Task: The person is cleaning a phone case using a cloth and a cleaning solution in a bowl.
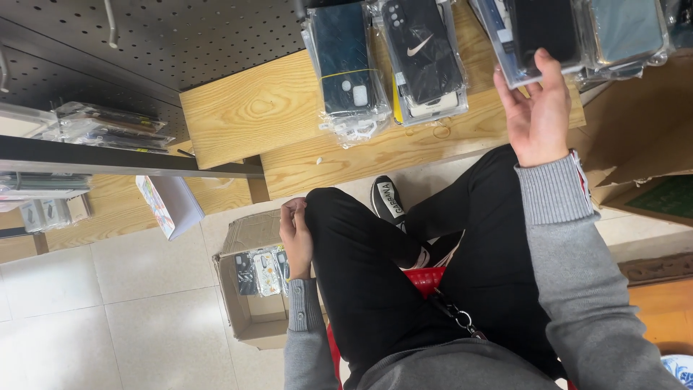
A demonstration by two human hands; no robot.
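Nearest the lens: grey sleeves, black trousers, a red stool [426,278] beneath. Left hand [296,238] resting loosely curled against the left knee, holding nothing visible, just above an open cardboard box [249,318] on the tiled floor with a few patterned phone cases [261,273] standing inside. Right hand [540,108] raised to the wooden shelf [253,108], fingers spread, thumb and fingertips pinched on the lower edge of a bagged dark phone case [538,32] at the front of a stack. Hands well apart. Further left along the shelf, two more bundles of wrapped cases [386,65], one dark blue, one black, leaning side by side. More packets [108,126] on a lower rack at far left.

Step in hand, by the look of it: sorting or placing stock, right hand at the shelf with one packet. Next move probably calls for a firmer pinch on the slippery plastic sleeve, then a clean lift or push without dragging the neighbouring packets off the edge.
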